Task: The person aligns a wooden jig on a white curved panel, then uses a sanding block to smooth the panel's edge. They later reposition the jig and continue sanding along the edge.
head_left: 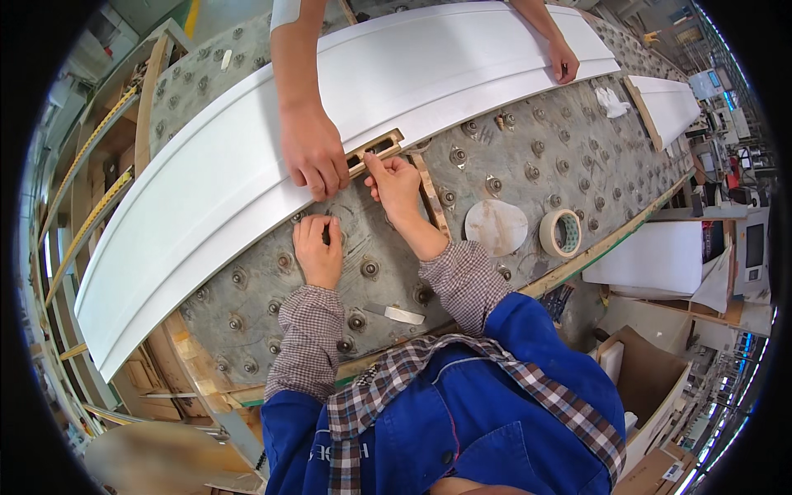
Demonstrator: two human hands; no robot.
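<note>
A long white panel (214,124) with a curved outer edge and a stepped lower border lies across the bench. At its near edge sits a gold-coloured slotted plate (393,142) with rectangular openings. My right hand (396,188) is at this plate, thumb and forefinger pinched over an opening; whatever they hold is hidden. Just below the panel's edge, my left hand (319,254) rests with bent fingers and the thumb apart, seemingly holding nothing. Another person's hand (313,148) presses on the panel left of the plate. That person's other hand (564,62) touches the panel's edge farther right.
The grey bench top (388,247) is studded with ball rollers. On it lie a tape roll (561,233), a pale round disc (496,228), a flat blade-like tool (396,313) and a crumpled white scrap (611,103). A wooden strip (431,198) stands beside my right wrist.
</note>
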